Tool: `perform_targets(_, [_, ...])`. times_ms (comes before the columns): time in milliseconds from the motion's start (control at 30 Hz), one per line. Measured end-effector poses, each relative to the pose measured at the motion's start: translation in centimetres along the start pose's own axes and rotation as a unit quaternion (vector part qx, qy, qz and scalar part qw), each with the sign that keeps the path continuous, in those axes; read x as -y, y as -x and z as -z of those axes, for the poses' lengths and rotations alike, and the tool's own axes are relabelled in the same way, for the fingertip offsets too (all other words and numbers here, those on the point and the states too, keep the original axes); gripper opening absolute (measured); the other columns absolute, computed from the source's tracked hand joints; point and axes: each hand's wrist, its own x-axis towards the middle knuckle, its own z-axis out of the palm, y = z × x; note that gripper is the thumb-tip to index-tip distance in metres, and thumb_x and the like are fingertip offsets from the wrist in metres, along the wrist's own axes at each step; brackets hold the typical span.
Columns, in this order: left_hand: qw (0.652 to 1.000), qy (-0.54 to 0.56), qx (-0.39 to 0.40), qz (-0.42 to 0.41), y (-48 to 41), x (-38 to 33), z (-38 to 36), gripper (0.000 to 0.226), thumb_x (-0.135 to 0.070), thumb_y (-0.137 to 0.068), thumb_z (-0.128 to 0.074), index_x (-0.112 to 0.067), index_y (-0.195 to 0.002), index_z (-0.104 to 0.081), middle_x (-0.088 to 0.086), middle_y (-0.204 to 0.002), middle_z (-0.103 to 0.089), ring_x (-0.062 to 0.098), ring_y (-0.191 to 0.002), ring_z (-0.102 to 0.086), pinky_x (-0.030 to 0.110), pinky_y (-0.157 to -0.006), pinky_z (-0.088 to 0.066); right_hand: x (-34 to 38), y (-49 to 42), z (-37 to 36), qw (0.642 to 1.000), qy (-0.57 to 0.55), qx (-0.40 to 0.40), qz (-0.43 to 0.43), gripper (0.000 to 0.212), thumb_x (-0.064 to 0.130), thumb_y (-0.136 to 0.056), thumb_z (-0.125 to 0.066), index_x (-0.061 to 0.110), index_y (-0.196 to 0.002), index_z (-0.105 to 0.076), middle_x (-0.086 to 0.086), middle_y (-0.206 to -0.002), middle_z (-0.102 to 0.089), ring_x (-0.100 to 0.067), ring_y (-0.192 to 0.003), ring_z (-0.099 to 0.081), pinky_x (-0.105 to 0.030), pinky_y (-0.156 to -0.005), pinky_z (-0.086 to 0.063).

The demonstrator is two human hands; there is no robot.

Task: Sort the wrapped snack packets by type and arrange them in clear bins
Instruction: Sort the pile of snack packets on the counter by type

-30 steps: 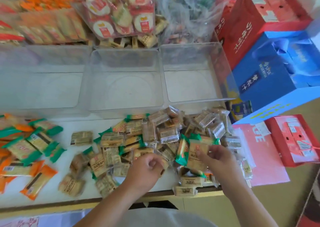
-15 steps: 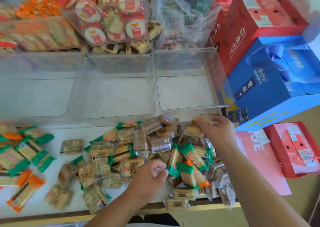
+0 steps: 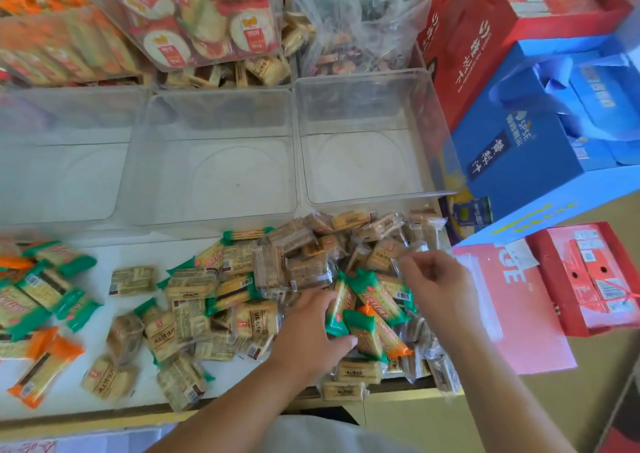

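Left hand [image 3: 306,331] apparently round green packets [image 3: 379,302]

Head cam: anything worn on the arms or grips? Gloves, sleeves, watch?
Nothing worn that shows. Left grip and right grip are bare: no gloves, rings or watch. Left forearm and right forearm are bare to the frame edge, no sleeves in view. A pale grey garment shows at the bottom edge.

Left bin [image 3: 62,175] cropped, packets [image 3: 256,321] (print) blurred — unreadable

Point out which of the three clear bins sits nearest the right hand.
The rightmost bin, next to the blue box; the other two sit farther left.
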Motion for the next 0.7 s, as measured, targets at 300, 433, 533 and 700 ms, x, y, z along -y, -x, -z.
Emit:
perform_targets(300, [0.994, -0.071, -0.06, -0.05, -1.9, -0.8, -4.6, 0.082, -0.047, -0.07, -0.081, -0.033, -0.138, -0.038, -0.012, -0.135, -0.037, 0.009, -0.128, -0.035, 0.029, -0.109, -0.04, -7.5, 4.0, -1.3, 0.996, 0.056, -0.005, 0.064, 0.038, 0.007, -0.085, -0.077, 0.034, -0.107, -0.062, 0.01, -0.104, -0.061, 0.002, -0.093, -0.061, -0.02, -0.071, -0.056])
perform_targets(433, [0.994, -0.056, -0.058, -0.073, -1.4, -0.5, -5.2, 0.075, -0.042, -0.072, -0.082, -0.036, -0.134, -0.04, -0.012, -0.14, -0.029, 0.01, -0.133, -0.035, 0.031, -0.112, -0.041, -8.2, 3.0, -0.7, 0.989, 0.105, -0.032, 0.098, 0.049, 0.006, -0.081, -0.079, 0.026, -0.121, -0.059, 0.01, -0.104, -0.056, -0.012, -0.088, -0.063, -0.035, -0.07, -0.057])
perform_targets(533, [0.996, -0.058, -0.028, -0.056, -1.6, -0.1, -5.5, 0.082, -0.043, -0.074, -0.083, -0.04, -0.145, -0.042, -0.011, -0.156, -0.016, 0.016, -0.149, -0.015, 0.04, -0.123, -0.029, -8.0, 1.7, -0.4, 0.99, 0.131, 0.028, 0.051, 0.054, 0.023, -0.082, -0.081, 0.029, -0.13, -0.057, 0.013, -0.112, -0.063, -0.017, -0.095, -0.065, -0.043, -0.078, -0.058])
perform_targets(700, [0.996, -0.047, -0.033, -0.066, -1.8, -0.3, -5.3, 0.051, -0.044, -0.067, -0.085, -0.039, -0.112, -0.061, -0.013, -0.148, -0.024, 0.015, -0.141, -0.024, 0.037, -0.111, -0.041, -7.0, 1.1, -1.3, 0.981, 0.185, 0.057, 0.013, 0.062, 0.06, -0.074, -0.081, 0.036, -0.123, -0.052, 0.012, -0.103, -0.064, -0.012, -0.094, -0.063, -0.038, -0.075, -0.056])
